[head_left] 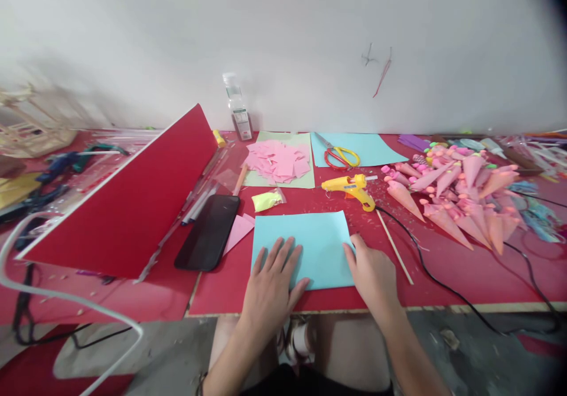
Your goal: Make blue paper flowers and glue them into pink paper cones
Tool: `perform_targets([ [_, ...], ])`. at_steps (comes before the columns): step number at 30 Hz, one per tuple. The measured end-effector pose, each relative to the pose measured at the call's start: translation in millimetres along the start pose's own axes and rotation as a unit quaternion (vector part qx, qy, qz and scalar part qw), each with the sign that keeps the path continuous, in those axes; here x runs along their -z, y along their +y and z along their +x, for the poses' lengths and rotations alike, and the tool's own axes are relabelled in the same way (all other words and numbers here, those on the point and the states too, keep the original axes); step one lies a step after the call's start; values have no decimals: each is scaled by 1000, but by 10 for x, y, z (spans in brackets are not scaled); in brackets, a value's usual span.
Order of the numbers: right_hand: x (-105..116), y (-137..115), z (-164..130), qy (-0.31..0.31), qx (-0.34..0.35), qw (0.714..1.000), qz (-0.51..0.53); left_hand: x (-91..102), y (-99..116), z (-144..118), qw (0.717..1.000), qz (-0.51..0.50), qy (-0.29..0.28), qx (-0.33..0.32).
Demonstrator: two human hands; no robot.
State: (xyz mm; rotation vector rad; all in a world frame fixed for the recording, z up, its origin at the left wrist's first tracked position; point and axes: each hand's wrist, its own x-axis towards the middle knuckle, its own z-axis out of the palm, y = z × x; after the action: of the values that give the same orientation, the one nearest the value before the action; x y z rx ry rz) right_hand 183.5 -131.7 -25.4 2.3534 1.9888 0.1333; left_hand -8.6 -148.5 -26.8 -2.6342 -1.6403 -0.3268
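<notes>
1. Paper (321, 248), light blue, lies flat on the red table (221, 294) in my head view, straight ahead of the body and close to the near edge. Its long axis looks to run left to right, roughly along that edge.
2. Left hand (272, 281) rests palm down over the paper's near left part, fingers spread and pointing away from the body, thumb angled in toward the middle. It holds nothing that I can see.
3. Right hand (374, 272) is at the paper's right edge, thumb along that edge, the other fingers curled in. I cannot tell whether it pinches the paper or only presses against its side.
4. Both hands touch the paper, so I judge neither nearer; the relation that matters to me is left on top, right at the side, with the middle and far edge uncovered between and beyond them.
5. Beyond the far edge I find a yellow packet (267, 200) toward the left and a glue gun (354, 189) toward the right.
6. Left of the paper lie a pink piece (238, 234) and a phone (208, 231); to the right, past the right hand, a thin stick (395, 247) slants toward me.
</notes>
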Motion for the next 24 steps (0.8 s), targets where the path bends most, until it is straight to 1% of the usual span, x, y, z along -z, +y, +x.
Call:
perform_targets([
  [8,43,-40,2,0,-10,1000,-13,-40,-5,-5,1000,15,6,5],
  [18,70,-64,19,-11,-21,999,-23,-38,-1,-17,1000,17,2,7],
  [24,44,-72,18,7,-25,1000,-12,-65,-3,-6,1000,27,-10,5],
])
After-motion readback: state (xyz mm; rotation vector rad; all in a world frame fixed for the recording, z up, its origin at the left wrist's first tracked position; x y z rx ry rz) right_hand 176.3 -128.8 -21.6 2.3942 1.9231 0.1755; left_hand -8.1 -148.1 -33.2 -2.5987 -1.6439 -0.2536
